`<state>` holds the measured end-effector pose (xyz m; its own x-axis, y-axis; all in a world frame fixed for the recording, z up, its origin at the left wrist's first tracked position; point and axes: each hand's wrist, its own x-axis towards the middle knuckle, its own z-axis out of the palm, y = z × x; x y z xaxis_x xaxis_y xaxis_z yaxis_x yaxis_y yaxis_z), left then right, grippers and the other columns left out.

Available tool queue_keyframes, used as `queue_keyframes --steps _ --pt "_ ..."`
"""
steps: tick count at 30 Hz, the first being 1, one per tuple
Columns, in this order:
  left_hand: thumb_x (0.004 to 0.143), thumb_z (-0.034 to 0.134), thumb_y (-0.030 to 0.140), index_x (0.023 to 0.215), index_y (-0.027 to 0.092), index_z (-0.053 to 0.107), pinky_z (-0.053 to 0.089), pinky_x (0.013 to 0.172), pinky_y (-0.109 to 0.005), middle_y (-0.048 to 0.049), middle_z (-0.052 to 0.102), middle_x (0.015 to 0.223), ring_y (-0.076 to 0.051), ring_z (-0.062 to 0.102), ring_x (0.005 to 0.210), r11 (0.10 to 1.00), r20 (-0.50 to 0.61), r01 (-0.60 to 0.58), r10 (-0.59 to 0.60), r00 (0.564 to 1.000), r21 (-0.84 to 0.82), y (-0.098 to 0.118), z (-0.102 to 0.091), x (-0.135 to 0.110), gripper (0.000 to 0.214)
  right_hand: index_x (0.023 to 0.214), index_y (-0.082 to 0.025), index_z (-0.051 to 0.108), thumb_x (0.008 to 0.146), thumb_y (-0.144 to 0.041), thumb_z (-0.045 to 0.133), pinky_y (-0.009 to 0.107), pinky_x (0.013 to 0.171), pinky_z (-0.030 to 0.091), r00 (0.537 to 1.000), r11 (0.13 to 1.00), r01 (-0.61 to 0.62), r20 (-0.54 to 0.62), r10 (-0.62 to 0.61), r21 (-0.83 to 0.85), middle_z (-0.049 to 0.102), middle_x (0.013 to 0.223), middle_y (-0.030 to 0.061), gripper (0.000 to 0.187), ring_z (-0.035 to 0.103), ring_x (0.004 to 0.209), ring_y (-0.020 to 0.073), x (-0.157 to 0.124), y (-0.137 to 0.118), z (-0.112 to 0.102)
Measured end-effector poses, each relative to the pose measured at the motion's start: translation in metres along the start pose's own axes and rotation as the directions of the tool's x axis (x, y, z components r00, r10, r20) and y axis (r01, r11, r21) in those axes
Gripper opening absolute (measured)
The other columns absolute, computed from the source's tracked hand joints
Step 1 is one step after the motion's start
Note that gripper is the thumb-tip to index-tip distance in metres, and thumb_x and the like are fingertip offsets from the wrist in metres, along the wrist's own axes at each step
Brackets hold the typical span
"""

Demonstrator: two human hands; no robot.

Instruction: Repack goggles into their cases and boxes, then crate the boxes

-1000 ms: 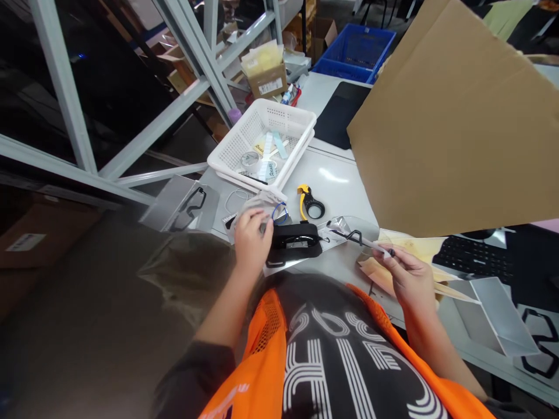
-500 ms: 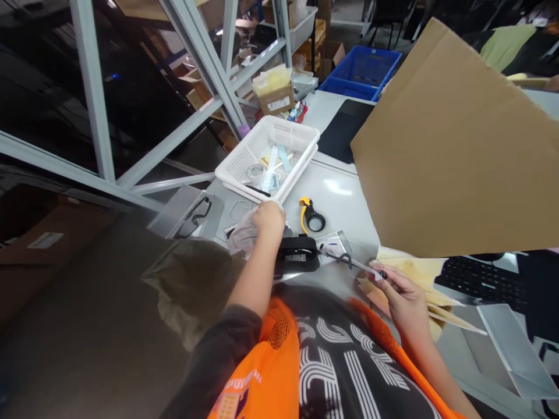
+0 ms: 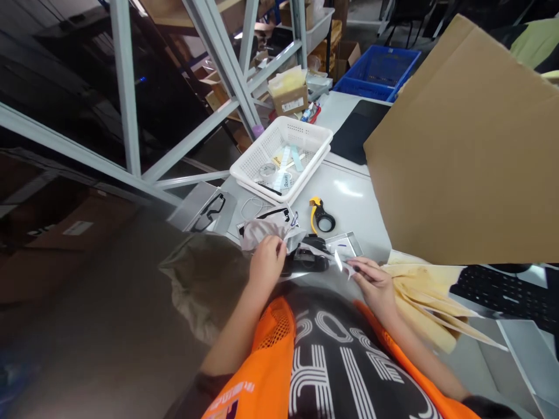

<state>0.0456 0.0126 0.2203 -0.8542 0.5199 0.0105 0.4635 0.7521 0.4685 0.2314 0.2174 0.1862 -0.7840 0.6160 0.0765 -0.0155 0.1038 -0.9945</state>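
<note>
My left hand (image 3: 267,262) pinches the edge of a crumpled grey cloth (image 3: 254,234) at the front of the table. In my right hand (image 3: 372,281), thumb and fingers are closed on the end of a thin pale strip (image 3: 328,254), which stretches left toward the cloth; its exact kind cannot be made out. Below the strip lies a black object with an oval opening (image 3: 309,260), partly covered. A clear packet (image 3: 346,244) lies beside it. Black-framed glasses printed or lying on a clear sheet (image 3: 279,215) show behind the cloth.
White perforated baskets (image 3: 244,171), stacked, hold strips and labels. A yellow-and-black tape dispenser (image 3: 324,221) lies nearer me. A large cardboard sheet (image 3: 463,157) stands at right, above yellow cloths (image 3: 419,291) and a keyboard (image 3: 502,291). Metal frame bars (image 3: 192,137) rise at left.
My right hand has moved left, closer to my left hand, and the strip slants lower. My left hand has shifted down along the cloth into a pinch. The view has turned slightly left.
</note>
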Motion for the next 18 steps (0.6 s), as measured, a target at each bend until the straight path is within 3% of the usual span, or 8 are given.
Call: queue_keyframes --steps 5,12,18 --pt "0.1 0.044 0.025 0.088 0.021 0.056 0.048 0.094 -0.038 -0.0097 0.062 0.109 -0.024 0.06 0.104 0.987 -0.019 -0.078 0.076 0.997 -0.142 -0.003 0.001 -0.01 0.018 0.1 -0.029 0.081 0.087 -0.022 0.07 0.036 0.084 0.061 0.979 0.982 0.178 0.108 -0.171 -0.056 0.077 0.101 0.0069 0.018 0.073 0.093 0.0209 0.011 0.01 0.018" --pt "0.1 0.043 0.027 0.084 0.021 0.056 0.047 0.1 -0.041 -0.0105 0.058 0.115 -0.024 0.06 0.11 0.959 -0.015 -0.116 0.117 0.993 -0.257 -0.011 0.002 -0.012 0.022 0.1 -0.028 0.081 0.086 -0.022 0.071 0.038 0.085 0.061 0.986 0.986 0.158 0.064 -0.155 -0.049 0.077 0.101 0.0072 0.018 0.072 0.096 0.0225 0.017 0.026 0.032" --pt "0.099 0.045 0.027 0.083 0.02 0.057 0.046 0.105 -0.044 -0.0113 0.054 0.117 -0.024 0.057 0.114 0.938 -0.071 -0.132 0.115 0.991 -0.32 -0.014 0.005 -0.009 0.021 0.102 -0.029 0.08 0.09 -0.022 0.067 0.038 0.085 0.062 0.945 0.945 0.307 0.157 -0.288 -0.111 0.076 0.106 0.0072 0.019 0.073 0.097 0.0214 0.013 0.036 0.038"
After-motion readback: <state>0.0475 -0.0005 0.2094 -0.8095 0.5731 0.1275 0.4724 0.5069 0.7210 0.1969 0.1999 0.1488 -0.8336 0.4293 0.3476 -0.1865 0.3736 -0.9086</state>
